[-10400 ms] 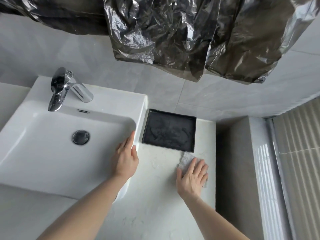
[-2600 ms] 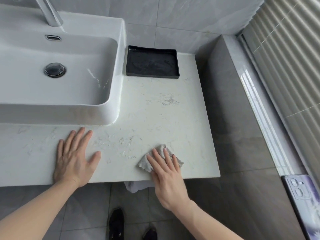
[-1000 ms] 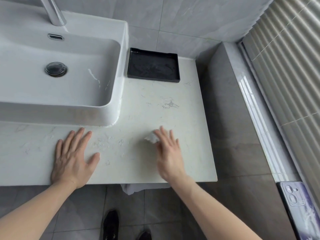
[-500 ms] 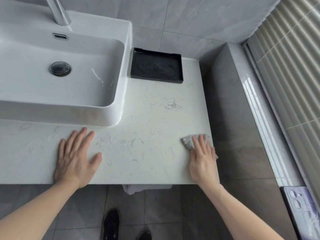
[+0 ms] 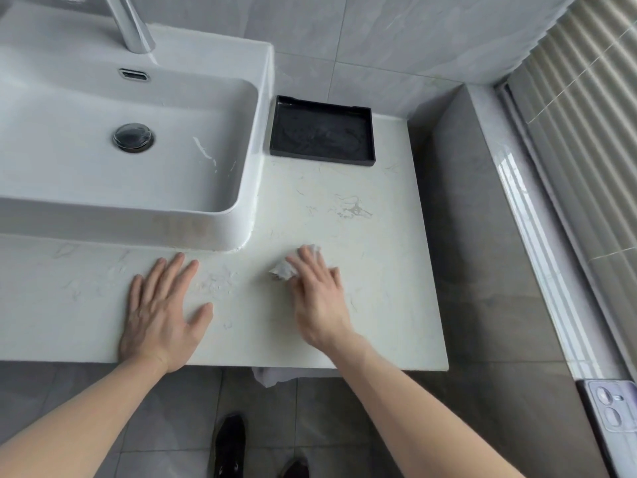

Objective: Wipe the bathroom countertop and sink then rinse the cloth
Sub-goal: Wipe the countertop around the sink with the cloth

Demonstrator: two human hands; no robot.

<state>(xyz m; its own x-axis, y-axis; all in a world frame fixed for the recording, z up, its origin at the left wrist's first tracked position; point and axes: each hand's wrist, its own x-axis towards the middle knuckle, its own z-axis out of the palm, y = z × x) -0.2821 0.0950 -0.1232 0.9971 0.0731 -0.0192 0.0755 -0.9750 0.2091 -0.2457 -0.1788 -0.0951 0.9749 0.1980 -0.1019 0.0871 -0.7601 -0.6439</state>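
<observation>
A white marbled countertop (image 5: 344,174) runs along the wall, with a white rectangular sink (image 5: 253,132) standing on its left part. My right hand (image 5: 319,294) presses a small crumpled white cloth (image 5: 281,269) flat against the countertop, just right of the sink's front corner; most of the cloth is hidden under my fingers. My left hand (image 5: 162,312) lies flat on the countertop in front of the sink, fingers spread, holding nothing.
A black shallow tray (image 5: 322,134) sits at the back next to the sink. A chrome faucet (image 5: 132,24) rises behind the basin, with a round drain (image 5: 132,138) inside. A grey ledge (image 5: 458,188) borders the counter's right side. A phone (image 5: 612,422) lies at lower right.
My right hand has slid the cloth leftward from the counter's right edge toward the sink's corner. My left hand has stayed planted in place.
</observation>
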